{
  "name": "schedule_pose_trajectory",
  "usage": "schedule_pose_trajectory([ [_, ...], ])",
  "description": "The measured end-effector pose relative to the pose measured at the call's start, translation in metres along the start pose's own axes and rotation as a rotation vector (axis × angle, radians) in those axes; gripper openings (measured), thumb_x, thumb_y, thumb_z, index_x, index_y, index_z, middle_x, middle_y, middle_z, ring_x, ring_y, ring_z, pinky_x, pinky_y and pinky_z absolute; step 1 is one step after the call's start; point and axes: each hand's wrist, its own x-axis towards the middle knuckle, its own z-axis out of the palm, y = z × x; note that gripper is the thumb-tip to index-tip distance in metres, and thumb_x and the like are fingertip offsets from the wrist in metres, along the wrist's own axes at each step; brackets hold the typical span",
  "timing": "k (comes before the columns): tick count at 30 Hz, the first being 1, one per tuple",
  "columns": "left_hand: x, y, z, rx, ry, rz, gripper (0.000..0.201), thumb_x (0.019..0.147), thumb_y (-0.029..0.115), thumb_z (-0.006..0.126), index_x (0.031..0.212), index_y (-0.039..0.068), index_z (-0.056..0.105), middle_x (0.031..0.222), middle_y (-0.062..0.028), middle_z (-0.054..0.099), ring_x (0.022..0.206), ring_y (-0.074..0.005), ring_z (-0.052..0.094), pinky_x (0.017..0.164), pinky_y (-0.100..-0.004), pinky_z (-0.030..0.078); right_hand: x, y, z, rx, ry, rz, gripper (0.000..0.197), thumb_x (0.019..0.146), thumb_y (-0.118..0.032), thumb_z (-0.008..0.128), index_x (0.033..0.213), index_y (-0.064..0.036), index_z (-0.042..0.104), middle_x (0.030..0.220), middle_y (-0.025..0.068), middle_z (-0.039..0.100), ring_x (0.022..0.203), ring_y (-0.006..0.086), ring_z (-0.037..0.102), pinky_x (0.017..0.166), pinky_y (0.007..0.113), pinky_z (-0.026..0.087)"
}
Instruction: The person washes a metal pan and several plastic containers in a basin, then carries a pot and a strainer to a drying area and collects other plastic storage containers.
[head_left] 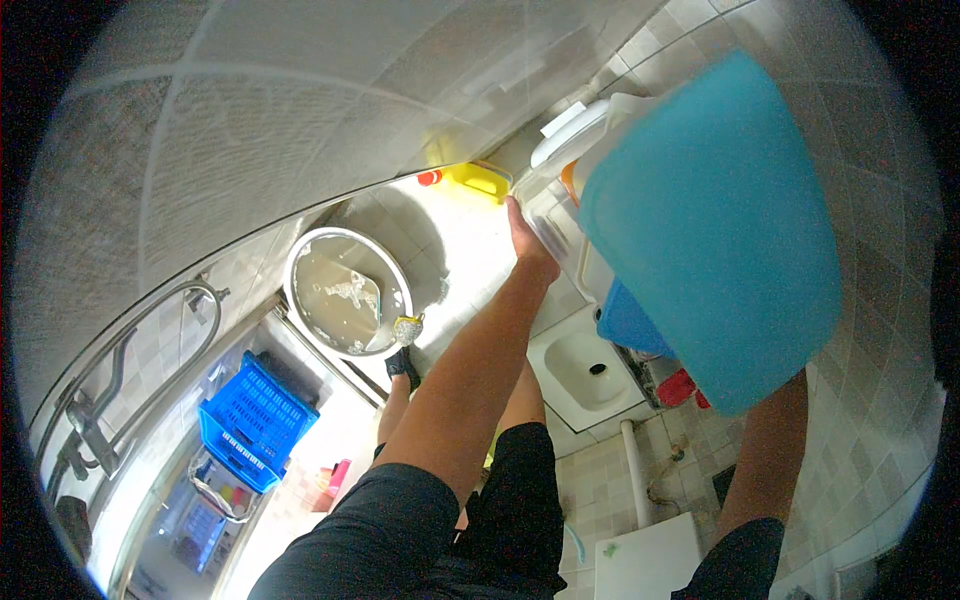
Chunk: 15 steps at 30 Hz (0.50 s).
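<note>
A large smooth turquoise plastic piece (720, 240) with rounded corners is raised close in front of me at the right, slightly blurred. My right forearm (768, 455) runs up to its lower edge, and the hand is hidden behind it. My left hand (532, 245) reaches forward, its thumb up, closed on the edge of a clear plastic container (552, 222) beside the turquoise piece. Whether these two are joined, I cannot tell. Below the turquoise piece show a blue plastic thing (632, 325) and a red object (676, 387).
A round metal basin (290, 285) of murky water stands on the floor at left, a scrubber (407, 329) at its rim. Beyond is a yellow jug (478, 182) with a red cap. A squat toilet (585, 385) lies right of my legs; a blue crate (255, 420) stands left.
</note>
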Motion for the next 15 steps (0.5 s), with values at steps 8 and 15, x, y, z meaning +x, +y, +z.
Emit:
schedule_pose_trajectory([
  [8,-0.023,0.007,-0.010,-0.029,-0.048,0.008,0.086,0.087,0.080,0.044,0.142,0.015,0.051,0.133,-0.0080,0.060,0.121,-0.0290,0.057,0.105,-0.0425,0.044,-0.024,-0.019,0.005,0.116,0.025,-0.010,0.048,0.102,-0.038,0.053,0.139,-0.0073,0.053,0.127,0.0094,0.060,0.117,0.0246,0.055,0.091,0.040,0.049],
  [15,-0.066,0.040,-0.106,0.378,-0.096,0.174,0.084,0.083,0.078,0.054,0.142,0.018,0.051,0.133,-0.0053,0.059,0.119,-0.0273,0.056,0.099,-0.0400,0.047,-0.119,-0.070,0.039,0.448,-0.025,0.029,0.047,0.102,-0.037,0.053,0.139,-0.0071,0.053,0.127,0.0096,0.060,0.116,0.0247,0.055,0.091,0.040,0.049],
])
